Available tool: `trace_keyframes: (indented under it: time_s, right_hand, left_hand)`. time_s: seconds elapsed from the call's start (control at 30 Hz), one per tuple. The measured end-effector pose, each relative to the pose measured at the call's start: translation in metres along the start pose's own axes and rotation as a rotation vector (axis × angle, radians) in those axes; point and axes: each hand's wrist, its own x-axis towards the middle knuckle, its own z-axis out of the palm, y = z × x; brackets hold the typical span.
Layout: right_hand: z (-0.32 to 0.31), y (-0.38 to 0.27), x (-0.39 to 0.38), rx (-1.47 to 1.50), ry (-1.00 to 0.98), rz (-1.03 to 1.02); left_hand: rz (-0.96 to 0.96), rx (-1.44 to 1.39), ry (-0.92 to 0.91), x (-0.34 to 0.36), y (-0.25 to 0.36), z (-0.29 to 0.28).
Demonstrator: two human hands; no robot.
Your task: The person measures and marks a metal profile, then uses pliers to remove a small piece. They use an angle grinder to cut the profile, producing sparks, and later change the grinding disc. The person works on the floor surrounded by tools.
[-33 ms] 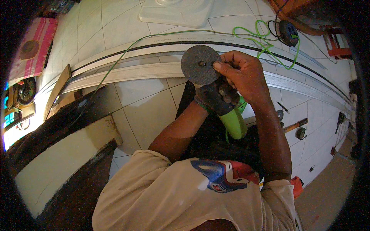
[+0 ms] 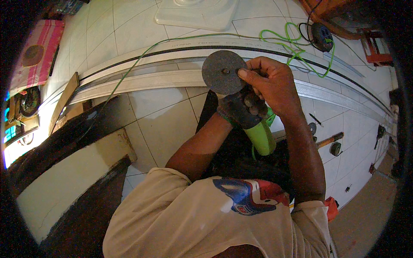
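I hold an angle grinder (image 2: 261, 136) with a green body upright over my lap. My left hand (image 2: 241, 109) is wrapped around its dark head. A round grey cutting disc (image 2: 221, 72) sits on top of the grinder, facing me. My right hand (image 2: 275, 84) pinches the disc's right side, with the thumb tip pressed beside the centre hole. The grinder's green cable (image 2: 284, 43) loops across the floor behind my hands.
Long pale profile strips (image 2: 163, 79) lie across the white tiled floor (image 2: 165, 124). A white square lid (image 2: 195, 13) lies at the top and a black socket reel (image 2: 322, 36) at top right. A hammer (image 2: 330, 139) lies to my right, and a dark board (image 2: 64, 172) at lower left.
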Motion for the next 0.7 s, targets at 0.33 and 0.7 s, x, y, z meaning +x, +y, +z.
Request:
trace_keyframes:
  time_s: [0.33,0.7]
  right_hand:
    - [-0.002,0.000,-0.001,0.071,-0.034,0.043]
    - [-0.002,0.006,0.002,0.100,-0.046,0.025]
  left_hand:
    - [0.000,-0.112,-0.251,0.008,-0.002,-0.023]
    - [0.003,-0.133,-0.216,0.005,0.000,-0.011]
